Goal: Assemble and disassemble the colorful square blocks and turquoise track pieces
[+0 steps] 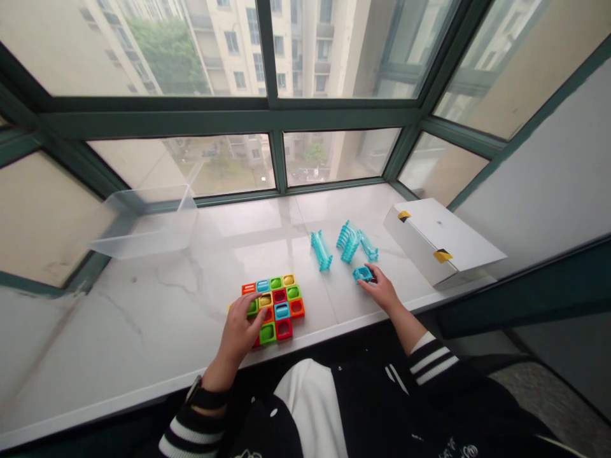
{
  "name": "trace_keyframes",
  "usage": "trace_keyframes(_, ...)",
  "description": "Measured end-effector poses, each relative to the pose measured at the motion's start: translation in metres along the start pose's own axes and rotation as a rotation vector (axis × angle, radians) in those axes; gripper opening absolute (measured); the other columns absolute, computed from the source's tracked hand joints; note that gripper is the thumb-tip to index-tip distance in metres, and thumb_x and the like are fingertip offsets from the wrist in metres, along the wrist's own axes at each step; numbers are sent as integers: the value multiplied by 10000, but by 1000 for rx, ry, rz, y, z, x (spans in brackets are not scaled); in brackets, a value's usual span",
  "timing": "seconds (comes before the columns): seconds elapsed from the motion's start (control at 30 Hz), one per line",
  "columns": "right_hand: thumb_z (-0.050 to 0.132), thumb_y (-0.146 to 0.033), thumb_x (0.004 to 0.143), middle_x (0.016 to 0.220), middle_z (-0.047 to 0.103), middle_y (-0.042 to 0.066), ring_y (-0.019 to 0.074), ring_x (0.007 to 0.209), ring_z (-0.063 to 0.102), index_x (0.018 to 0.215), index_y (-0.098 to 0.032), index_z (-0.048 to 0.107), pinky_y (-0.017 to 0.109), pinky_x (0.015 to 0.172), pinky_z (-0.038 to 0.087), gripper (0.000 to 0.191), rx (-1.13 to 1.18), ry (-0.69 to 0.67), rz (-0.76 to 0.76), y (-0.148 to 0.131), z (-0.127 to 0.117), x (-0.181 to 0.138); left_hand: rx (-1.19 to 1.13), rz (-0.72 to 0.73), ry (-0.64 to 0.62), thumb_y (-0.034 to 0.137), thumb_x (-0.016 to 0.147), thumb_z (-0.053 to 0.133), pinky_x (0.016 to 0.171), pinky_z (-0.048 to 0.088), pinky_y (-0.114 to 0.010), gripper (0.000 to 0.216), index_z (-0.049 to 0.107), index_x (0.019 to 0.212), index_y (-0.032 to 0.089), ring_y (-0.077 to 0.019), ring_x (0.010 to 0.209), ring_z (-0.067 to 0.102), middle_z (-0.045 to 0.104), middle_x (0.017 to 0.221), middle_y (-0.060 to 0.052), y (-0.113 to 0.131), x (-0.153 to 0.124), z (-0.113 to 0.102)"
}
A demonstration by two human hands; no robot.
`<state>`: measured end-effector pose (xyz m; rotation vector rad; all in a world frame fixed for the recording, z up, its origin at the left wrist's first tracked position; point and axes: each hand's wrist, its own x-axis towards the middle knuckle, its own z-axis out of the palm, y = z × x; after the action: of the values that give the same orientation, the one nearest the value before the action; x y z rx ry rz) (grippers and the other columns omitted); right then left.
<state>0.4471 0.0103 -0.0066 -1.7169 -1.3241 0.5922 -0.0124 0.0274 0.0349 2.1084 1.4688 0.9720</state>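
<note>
So, my left hand (236, 334) lies half-curled on the near edge of a colourful plastic block grid (279, 308), though I can't tell if it grips. My right hand (379, 286) pinches a small teal piece (363, 274), just below more ridged teal pieces (322, 250) on the marble sill (143, 305), centre-right.

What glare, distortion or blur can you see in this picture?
In the head view, daylight makes soft glare on the white marble sill; the wide lens bends the green window frame toward the edges; the clear plastic tub looks faint; the right hand shows no clear blur.
</note>
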Motion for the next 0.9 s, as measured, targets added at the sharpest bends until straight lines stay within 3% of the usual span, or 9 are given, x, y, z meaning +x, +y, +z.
trace_keyframes(0.33, 722, -534, 829, 1342, 709, 129, 347, 1228, 669, 1415, -244, 616, 534, 1069, 536, 662, -209, -26, -29, 25, 15, 8, 38, -34, 23, 461, 957, 612, 1124, 501, -537, 369, 667, 1245, 236, -321, 1235, 652, 723, 1276, -104, -13, -8, -4)
trace_keyframes(0.9, 697, -502, 845, 1369, 693, 135, 364, 1241, 640, 1431, -235, 591, 555, 1115, 494, 653, -304, -37, -97, 26, 16, 7, 21, -83, 36, 463, 944, 608, 1115, 500, -547, 371, 666, 1234, 239, -325, 1216, 654, 721, 1261, -108, -13, -11, -3)
